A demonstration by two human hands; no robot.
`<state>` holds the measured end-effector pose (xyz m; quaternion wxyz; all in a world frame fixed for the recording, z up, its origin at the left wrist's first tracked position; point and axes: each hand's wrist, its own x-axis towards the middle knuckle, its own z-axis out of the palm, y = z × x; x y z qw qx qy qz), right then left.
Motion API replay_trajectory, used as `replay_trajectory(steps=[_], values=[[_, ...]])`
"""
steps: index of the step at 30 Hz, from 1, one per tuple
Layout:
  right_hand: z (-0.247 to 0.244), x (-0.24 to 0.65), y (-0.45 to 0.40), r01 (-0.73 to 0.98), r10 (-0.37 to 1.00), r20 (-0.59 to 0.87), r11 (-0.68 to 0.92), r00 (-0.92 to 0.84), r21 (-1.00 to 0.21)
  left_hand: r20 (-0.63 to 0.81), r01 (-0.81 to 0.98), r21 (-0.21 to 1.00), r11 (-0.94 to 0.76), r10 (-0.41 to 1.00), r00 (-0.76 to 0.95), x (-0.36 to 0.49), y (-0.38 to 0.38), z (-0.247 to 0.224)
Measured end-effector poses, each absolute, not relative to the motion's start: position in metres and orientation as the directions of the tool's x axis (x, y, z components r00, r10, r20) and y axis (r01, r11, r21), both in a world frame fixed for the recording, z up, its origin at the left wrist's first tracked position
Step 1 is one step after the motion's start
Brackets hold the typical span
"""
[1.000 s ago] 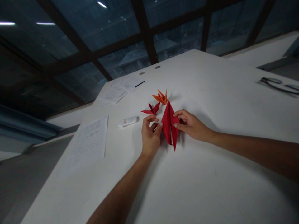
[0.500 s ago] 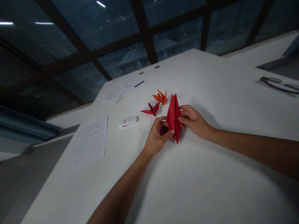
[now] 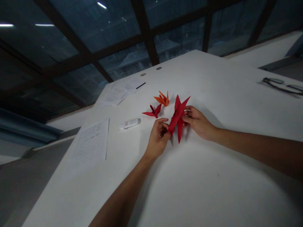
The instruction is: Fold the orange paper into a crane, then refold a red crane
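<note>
- The left hand (image 3: 158, 138) is pinching the lower-left point of the red folded-paper piece (image 3: 177, 116) between thumb and curled fingers.
- The right hand (image 3: 197, 123) is holding the piece's right side in a narrow grip, thumb toward the viewer.
- The red piece is standing between both hands at the white table (image 3: 213, 176), near the smaller red origami crane (image 3: 155, 112) and the orange origami crane (image 3: 163, 100).

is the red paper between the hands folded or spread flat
Folded: the red paper shows several narrow points, held between the left hand and right hand.
</note>
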<state>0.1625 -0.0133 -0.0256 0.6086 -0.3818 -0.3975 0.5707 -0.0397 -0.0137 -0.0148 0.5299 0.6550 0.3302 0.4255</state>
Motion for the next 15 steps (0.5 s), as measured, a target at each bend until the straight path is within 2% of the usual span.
replay_trajectory(steps=[5,9,11,15], values=[[-0.0231,0.1616,-0.0140,-0.372,0.996,0.083,0.064,-0.037,-0.926,0.246,0.037,0.946,-0.321,0.791,0.560,-0.0475,-0.0161,-0.0093],[-0.0202,0.1623,-0.0164,-0.357,0.988,0.108,0.062,-0.109,-0.932,0.305,0.071,0.917,-0.392,0.806,0.506,-0.0466,-0.0172,-0.0054],[-0.0190,0.1627,-0.0175,-0.348,0.980,0.126,0.066,-0.153,-0.935,0.288,0.049,0.933,-0.356,0.824,0.487,-0.0438,-0.0183,-0.0052],[-0.0193,0.1624,-0.0178,-0.280,0.973,0.142,0.087,-0.181,-0.956,0.132,0.039,0.984,-0.175,0.854,0.502,-0.0387,-0.0218,-0.0057]])
